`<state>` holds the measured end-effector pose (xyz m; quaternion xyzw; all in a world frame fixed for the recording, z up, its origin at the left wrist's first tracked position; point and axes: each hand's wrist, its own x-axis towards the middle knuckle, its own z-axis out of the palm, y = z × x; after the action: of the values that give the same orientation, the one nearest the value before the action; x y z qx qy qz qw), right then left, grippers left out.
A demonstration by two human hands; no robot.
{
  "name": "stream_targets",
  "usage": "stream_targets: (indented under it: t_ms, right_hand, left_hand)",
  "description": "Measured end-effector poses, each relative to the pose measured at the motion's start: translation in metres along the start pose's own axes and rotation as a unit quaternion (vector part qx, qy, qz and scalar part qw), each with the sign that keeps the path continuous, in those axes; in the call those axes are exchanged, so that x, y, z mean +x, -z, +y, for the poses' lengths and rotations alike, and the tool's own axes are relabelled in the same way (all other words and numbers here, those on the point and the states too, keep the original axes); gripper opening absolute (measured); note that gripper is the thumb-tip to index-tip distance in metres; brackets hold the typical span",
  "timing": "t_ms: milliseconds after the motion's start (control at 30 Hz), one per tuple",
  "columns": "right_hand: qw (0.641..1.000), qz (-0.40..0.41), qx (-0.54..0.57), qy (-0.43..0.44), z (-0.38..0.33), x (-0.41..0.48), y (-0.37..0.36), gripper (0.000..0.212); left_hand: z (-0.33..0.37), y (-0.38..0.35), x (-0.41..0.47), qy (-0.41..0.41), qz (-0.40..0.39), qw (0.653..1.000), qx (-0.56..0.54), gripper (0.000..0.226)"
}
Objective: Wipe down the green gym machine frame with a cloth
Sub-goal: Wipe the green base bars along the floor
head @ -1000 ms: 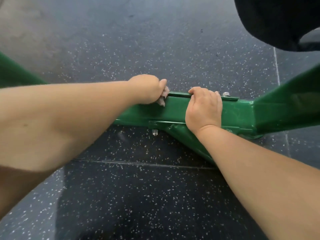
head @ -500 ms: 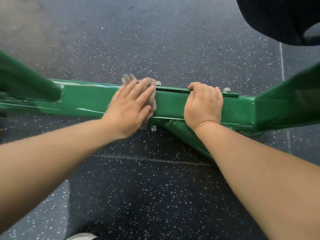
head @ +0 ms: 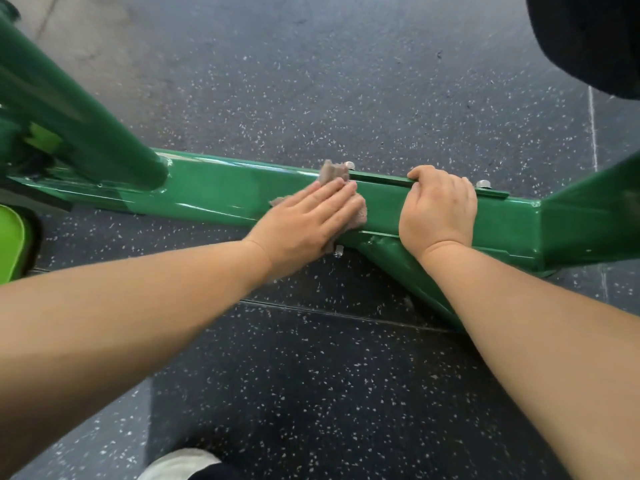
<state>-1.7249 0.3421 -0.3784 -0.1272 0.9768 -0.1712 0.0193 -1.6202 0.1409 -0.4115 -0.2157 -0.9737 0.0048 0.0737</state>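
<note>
Low against the speckled dark rubber floor (head: pixel 346 81) runs the green frame beam (head: pixel 214 192) of the gym machine, lying across the view from left to right. Flat on its near face lies the left hand (head: pixel 304 223), fingers straight and together, pressing a grey-brown cloth (head: pixel 334 173) to the paint; the cloth's corner sticks up over the beam's top edge, and another bit shows beside the fingertips. Just to the right, the right hand (head: pixel 438 209) has its fingers curled over the top edge of the beam, gripping it. A silver bolt head (head: pixel 483 183) sits beside that hand's knuckles. A round green tube (head: pixel 69 109) slants down onto the beam at left, and a black pad (head: pixel 588 39) fills the top right corner.
</note>
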Motion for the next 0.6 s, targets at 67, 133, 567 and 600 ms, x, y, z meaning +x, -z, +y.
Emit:
stream_targets:
  t_ms: [67, 133, 567, 600]
  right_hand:
    - [1.0, -0.006, -0.006, 0.001, 0.001, -0.001, 0.0, 0.029]
    - [1.0, -0.016, -0.008, 0.001, 0.0, 0.0, 0.002, 0.03]
    - [0.993, -0.108, 0.021, 0.052, -0.059, -0.009, -0.018, 0.042]
    - [0.993, -0.107, 0.02, 0.044, -0.062, -0.01, -0.021, 0.043]
  left_hand:
    - [-0.002, -0.001, 0.0, -0.009, 0.0, 1.0, -0.011, 0.077]
    - [-0.018, 0.002, -0.022, 0.004, -0.017, 1.0, 0.003, 0.083]
    - [-0.061, 0.014, -0.068, 0.036, -0.039, 0.998, -0.04, 0.077]
    - [-0.049, 0.01, -0.048, 0.0, -0.043, 0.998, -0.043, 0.092]
